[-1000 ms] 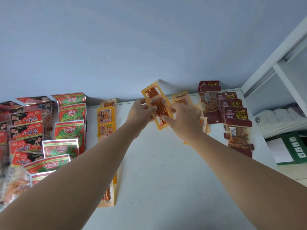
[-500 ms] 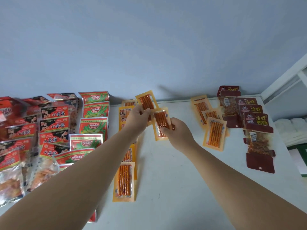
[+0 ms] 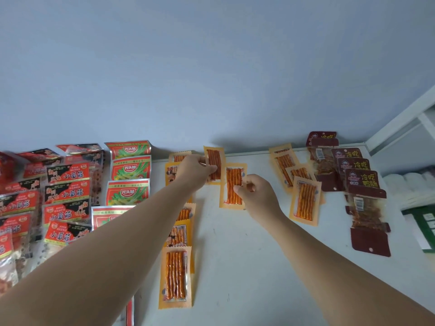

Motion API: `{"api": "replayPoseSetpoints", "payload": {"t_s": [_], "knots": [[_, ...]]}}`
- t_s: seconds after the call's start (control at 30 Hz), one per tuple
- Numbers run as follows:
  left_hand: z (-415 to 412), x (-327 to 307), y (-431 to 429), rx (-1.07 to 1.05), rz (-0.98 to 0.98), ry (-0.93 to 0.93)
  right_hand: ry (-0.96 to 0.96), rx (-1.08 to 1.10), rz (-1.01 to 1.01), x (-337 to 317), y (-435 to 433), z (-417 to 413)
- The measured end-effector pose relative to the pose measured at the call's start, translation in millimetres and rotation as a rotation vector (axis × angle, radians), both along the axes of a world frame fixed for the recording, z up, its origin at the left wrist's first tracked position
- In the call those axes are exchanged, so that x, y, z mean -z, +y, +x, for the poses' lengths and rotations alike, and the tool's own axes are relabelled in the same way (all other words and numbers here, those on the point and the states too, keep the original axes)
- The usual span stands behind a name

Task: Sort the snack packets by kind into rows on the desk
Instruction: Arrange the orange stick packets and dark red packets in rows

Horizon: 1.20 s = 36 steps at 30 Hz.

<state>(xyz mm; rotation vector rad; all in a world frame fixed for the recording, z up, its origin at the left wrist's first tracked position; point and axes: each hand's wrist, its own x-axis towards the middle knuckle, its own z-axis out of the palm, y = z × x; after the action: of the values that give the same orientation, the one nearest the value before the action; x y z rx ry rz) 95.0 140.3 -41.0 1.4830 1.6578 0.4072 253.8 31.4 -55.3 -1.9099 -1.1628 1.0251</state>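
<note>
Here the left hand [image 3: 194, 171] has its grip pinched on the far orange packet [image 3: 214, 161] over the worktop [image 3: 247, 260]; the right hand [image 3: 257, 196] pinches the near orange packet [image 3: 232, 182] just right of it.

Left hand [image 3: 195, 170], right hand [image 3: 255, 196] — orange packets [image 3: 234, 182]

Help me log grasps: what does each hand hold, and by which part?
Left hand pinches an orange plastic packet of red sticks by its left edge; right hand pinches a second identical orange packet by its right edge.
</note>
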Motion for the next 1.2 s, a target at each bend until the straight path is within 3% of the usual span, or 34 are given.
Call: {"api": "replayPoseSetpoints", "payload": {"t_s": [0.27, 0.5, 0.87, 1.2], "knots": [[5, 11, 4, -0.092, 0.022, 0.032, -0.072, 0.004, -0.042, 10, 20, -3], [-2, -3, -10, -0.042, 0.187, 0.221, -0.107, -0.023, -0.045, 13, 34, -11], [-56, -8, -88, -0.210, 0.168, -0.103, -0.314, -0.047, -0.059, 10, 52, -21], [-64, -18, -118, -0.075, 0.152, -0.105, -0.225, 0.073, -0.008, -5, -19, -23]]}}
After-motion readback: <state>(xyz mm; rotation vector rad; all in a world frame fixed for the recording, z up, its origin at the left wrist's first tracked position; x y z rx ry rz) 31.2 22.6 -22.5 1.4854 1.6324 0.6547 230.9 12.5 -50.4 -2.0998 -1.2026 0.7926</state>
